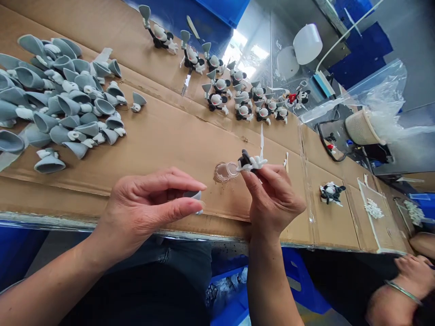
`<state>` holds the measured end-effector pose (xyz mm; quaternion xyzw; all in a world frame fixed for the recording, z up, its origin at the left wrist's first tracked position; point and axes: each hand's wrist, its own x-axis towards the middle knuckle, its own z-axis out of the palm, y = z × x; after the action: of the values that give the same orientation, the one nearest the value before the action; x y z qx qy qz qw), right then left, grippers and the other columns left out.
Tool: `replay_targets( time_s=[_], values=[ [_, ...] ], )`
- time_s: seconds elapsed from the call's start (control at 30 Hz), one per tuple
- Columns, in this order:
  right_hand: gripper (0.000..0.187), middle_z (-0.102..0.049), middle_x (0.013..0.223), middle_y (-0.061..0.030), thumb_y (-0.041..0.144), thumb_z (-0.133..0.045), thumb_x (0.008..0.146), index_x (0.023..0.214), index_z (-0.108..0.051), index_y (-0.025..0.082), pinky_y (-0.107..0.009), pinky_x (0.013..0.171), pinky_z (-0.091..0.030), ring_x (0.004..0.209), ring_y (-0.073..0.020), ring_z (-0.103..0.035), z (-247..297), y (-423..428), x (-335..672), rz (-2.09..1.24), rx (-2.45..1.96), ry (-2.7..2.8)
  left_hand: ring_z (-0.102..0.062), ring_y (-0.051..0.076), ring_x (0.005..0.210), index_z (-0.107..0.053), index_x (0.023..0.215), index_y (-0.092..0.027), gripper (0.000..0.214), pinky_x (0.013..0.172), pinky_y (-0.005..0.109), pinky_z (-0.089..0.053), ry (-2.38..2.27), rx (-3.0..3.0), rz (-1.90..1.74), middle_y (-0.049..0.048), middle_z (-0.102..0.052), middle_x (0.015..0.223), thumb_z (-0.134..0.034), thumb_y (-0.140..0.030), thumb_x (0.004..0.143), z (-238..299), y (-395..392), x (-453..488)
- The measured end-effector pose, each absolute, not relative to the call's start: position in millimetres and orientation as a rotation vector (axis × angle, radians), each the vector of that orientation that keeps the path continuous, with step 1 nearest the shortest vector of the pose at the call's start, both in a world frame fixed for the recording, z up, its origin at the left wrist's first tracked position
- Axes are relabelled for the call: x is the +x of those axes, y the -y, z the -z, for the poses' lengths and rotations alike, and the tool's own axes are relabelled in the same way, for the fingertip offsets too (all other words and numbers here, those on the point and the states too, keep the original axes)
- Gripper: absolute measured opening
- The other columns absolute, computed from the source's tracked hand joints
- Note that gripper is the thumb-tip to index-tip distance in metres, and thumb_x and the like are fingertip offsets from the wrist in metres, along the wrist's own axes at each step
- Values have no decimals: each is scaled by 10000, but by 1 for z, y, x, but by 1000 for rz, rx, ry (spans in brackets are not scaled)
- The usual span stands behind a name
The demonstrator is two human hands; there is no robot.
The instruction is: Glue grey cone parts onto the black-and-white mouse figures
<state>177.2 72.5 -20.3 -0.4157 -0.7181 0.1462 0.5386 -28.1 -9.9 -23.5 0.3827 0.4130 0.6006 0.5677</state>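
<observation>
Cone parts left, figurines behind, on cardboard

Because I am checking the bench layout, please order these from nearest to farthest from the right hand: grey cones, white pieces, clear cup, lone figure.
1. Clear plastic cup, just left of the right hand.
2. Lone black-and-white figure, to the right.
3. White pieces, farther right.
4. Grey cones, far left.

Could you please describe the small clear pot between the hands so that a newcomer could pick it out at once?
Find the brown cardboard covering the bench, then the left hand and right hand at its near edge. Just left of the black-and-white figurine in the right hand sits the small clear pot, the only see-through container on the cardboard.
</observation>
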Motion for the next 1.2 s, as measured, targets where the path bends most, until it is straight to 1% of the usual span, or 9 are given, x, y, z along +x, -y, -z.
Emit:
replay_targets(
  time_s=[0.13,0.3,0.53,0.77,0.87,0.93,1.03,1.1,1.2],
  values=[
    [265,-709,818,29,85,-790,806,992,-807,273,-317,686,-567,706,-139,-643,21,-73,177,-318,-1003,1728,-640,113,856,-827,931,-341,167,730,158,-513,-958,889,-1426,-42,-754,908,-848,-238,801,23,10,-28],
    [277,-698,812,25,67,-800,799,1006,-811,251,-310,680,-554,691,-133,-637,20,-73,178,-308,-999,1757,-640,112,863,-830,918,-337,185,745,161,-510,-973,883,-1421,-45,-755,895,-857,-211,785,22,10,-27],
    [316,-687,801,43,30,-793,785,979,-814,279,-286,681,-541,690,-114,-619,20,-72,176,-324,-966,1736,-637,114,865,-829,925,-340,182,745,172,-508,-957,881,-1431,-43,-751,898,-853,-218,792,23,7,-26],
    [238,-679,788,29,82,-787,786,915,-813,281,-316,672,-546,718,-149,-643,16,-71,176,-338,-1014,1653,-622,123,864,-828,924,-336,174,745,180,-499,-971,892,-1434,-31,-740,887,-852,-221,795,24,8,-27],
    [193,-687,811,15,131,-771,785,915,-804,269,-331,710,-573,799,-175,-685,16,-73,175,-474,-1021,1464,-613,117,852,-824,924,-332,176,726,164,-496,-975,893,-1429,-29,-732,881,-854,-219,792,25,7,-27],
    [182,-716,867,-3,184,-773,790,953,-801,261,-308,677,-580,812,-174,-693,15,-73,175,-589,-1031,1322,-612,107,828,-818,916,-323,170,716,143,-499,-995,876,-1410,-29,-724,865,-859,-221,785,26,7,-28],
    [222,-752,928,-5,253,-817,780,1000,-807,275,-230,630,-573,727,-115,-660,12,-67,177,-829,-1016,1090,-645,97,809,-813,899,-302,151,729,111,-518,-1021,841,-1376,-24,-737,866,-863,-229,777,25,8,-27],
    [243,-765,930,11,279,-874,745,981,-816,284,-194,677,-587,714,-86,-658,9,-57,179,-1015,-1009,922,-678,95,810,-815,890,-291,133,761,96,-533,-1041,841,-1363,-18,-757,880,-858,-230,780,24,8,-26],
    [257,-777,906,14,304,-939,681,909,-823,274,-184,742,-610,766,-98,-696,6,-39,181,-1199,-1033,706,-724,99,808,-820,910,-296,156,794,86,-548,-1078,794,-1366,-19,-787,893,-863,-235,773,22,11,-21]
  ],
)
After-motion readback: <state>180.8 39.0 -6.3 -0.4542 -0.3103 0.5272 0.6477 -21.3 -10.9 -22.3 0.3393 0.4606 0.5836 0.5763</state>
